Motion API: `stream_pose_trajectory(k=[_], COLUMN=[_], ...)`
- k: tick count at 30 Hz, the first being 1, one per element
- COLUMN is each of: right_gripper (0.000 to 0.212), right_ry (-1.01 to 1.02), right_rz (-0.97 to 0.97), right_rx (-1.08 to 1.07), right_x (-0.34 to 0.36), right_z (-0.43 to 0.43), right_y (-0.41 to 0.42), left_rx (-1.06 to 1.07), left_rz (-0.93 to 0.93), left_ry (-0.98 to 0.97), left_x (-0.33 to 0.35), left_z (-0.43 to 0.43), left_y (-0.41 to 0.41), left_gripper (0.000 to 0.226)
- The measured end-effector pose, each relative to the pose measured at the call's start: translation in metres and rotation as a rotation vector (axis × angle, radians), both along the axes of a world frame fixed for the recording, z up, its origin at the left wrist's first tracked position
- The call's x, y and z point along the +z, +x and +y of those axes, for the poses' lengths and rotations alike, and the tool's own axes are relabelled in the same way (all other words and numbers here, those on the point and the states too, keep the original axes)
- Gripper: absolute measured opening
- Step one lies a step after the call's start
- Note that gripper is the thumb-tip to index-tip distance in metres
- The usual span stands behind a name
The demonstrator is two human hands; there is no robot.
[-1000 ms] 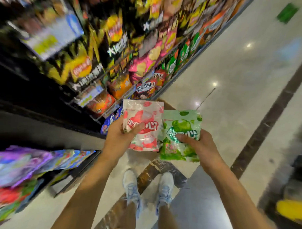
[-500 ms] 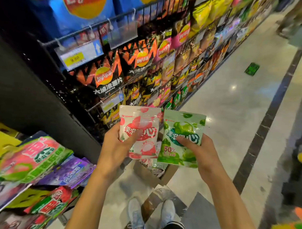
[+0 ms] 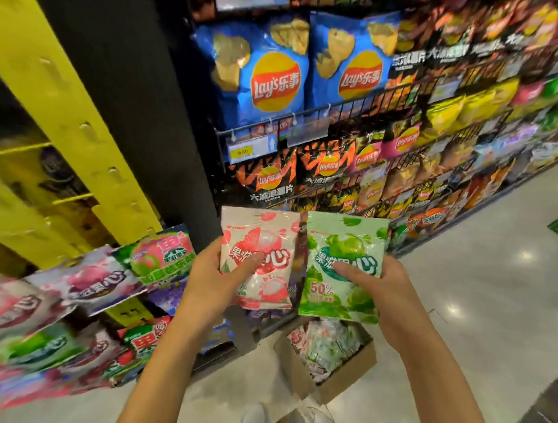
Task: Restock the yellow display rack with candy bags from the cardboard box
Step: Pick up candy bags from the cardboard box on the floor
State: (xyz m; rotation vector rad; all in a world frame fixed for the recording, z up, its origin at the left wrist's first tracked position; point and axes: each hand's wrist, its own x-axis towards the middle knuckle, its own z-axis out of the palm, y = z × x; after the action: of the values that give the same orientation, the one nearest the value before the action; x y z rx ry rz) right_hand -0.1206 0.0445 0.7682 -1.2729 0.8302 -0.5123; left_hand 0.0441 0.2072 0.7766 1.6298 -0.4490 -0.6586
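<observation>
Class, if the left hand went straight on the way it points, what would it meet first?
Probably the black-and-orange chip bags, beyond the pink candy bag that the left hand holds; depth is unclear.

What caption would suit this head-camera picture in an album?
Restocking: left hand holds a pink candy bag, right hand a green candy bag, above the cardboard box.

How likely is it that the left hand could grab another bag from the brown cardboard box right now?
Probably not yet. The left hand grips a pink-and-white candy bag. The brown cardboard box sits open below it, nothing covering it, so the way looks free once that hand empties.
</observation>
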Motion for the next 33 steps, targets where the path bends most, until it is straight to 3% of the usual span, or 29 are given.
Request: stream_pose_trajectory(k=[14,19,22,25,33], right_gripper=[0.033,0.031,0.041,0.034,0.042], right_ry=[-0.072,-0.093,-0.108,-0.117,-0.11], right_rz=[-0.203,-0.2,-0.19,-0.173,-0.106], right_rx=[0.376,0.445,0.502,0.54,0.514], right_x=[0.05,0.059,0.067,0.067,0.051], right_z=[0.103,0.165,0.207,0.244,0.293], right_y=[0.082,0.111,0.13,0.147,0.165], left_rx=[0.429,0.525,0.573,0.606,0.634], left_rz=[-0.155,-0.171,-0.196,-0.195,-0.173], left_ry=[-0.108,-0.121,-0.146,-0.161,-0.124], left_x=[0.052,0.057,0.059,0.056,0.025], left_z=[0.144,0.214,0.256,0.293,0.346], left_y=[0.006,0.025,0.038,0.049,0.07], left_gripper=[0.032,0.03,0.032,0.036,0.042])
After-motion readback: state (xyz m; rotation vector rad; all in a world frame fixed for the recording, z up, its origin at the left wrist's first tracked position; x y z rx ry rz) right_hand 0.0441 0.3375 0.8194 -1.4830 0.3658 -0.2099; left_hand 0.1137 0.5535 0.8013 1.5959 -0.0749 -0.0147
